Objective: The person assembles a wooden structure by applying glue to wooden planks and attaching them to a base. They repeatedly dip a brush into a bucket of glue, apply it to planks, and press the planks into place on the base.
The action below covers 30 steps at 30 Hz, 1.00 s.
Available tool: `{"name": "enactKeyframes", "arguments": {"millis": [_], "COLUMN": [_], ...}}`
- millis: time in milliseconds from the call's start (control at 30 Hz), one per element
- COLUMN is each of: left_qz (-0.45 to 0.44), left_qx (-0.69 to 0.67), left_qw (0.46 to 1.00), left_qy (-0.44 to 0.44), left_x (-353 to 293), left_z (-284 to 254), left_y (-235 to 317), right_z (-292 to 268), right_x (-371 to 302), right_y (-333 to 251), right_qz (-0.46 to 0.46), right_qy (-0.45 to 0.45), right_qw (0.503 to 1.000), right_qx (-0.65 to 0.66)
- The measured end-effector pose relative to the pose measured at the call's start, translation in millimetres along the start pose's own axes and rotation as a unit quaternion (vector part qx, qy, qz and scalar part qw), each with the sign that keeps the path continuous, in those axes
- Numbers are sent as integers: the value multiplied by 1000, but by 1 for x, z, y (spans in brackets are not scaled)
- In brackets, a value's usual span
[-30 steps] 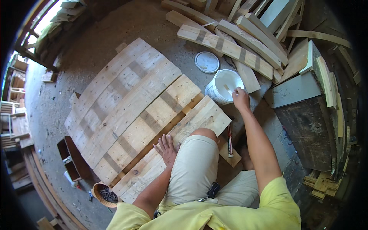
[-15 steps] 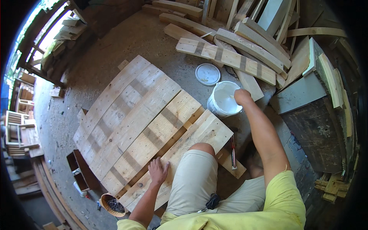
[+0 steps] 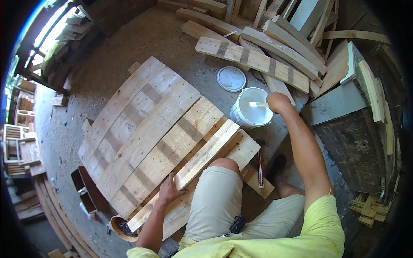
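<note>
My right hand (image 3: 278, 103) is closed around a pale, flat-ended brush (image 3: 259, 104), held over the mouth of a white bucket (image 3: 244, 121) with white liquid inside. My left hand (image 3: 169, 192) grips a loose wooden plank (image 3: 208, 152) near its middle. That plank is tipped up, its long narrow edge facing upward, beside my bent knee. A gap separates it from a panel of joined boards (image 3: 142, 122), which bears dark crosswise stripes. Another board surface (image 3: 243, 148) shows beneath the plank.
A round lid (image 3: 231, 79) lies behind the bucket. A red-and-white slim tool (image 3: 260, 170) rests near my knee. Left of the panel are a brown open box (image 3: 90, 193) and a bowl of nails (image 3: 122, 228). Stacked lumber (image 3: 284, 47) and a cabinet-like box (image 3: 350, 146) stand right.
My left hand has tipped the near plank up from lying flat onto its edge. My right hand has lifted slightly, bringing the brush up into sight above the bucket's mouth.
</note>
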State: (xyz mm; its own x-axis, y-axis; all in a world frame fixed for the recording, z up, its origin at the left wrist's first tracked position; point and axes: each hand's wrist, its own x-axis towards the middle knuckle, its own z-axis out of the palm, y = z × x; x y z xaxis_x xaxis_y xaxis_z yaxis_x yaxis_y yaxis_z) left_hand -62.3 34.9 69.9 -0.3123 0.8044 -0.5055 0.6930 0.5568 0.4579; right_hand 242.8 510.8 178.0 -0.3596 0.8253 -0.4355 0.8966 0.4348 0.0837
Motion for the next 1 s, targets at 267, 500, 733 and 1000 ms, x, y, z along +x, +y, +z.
{"name": "enactKeyframes", "arguments": {"millis": [267,500,733,1000], "left_qz": [73,14,5,62], "left_qx": [25,-20,46,30], "left_qw": [997,998,998,993], "left_qy": [20,58,50,92], "left_x": [-1,-9,-19,-11], "left_z": [0,-15,-29,-117], "left_y": [4,-9,-25,32], "right_z": [71,51,75,56], "right_x": [14,4,12,3], "right_y": [-30,-26,-43,16], "right_qz": [-72,-74,-74,-93], "right_qy": [-8,-92,-29,-5], "right_qw": [997,987,995,975], "right_qx": [29,106,62,201]}}
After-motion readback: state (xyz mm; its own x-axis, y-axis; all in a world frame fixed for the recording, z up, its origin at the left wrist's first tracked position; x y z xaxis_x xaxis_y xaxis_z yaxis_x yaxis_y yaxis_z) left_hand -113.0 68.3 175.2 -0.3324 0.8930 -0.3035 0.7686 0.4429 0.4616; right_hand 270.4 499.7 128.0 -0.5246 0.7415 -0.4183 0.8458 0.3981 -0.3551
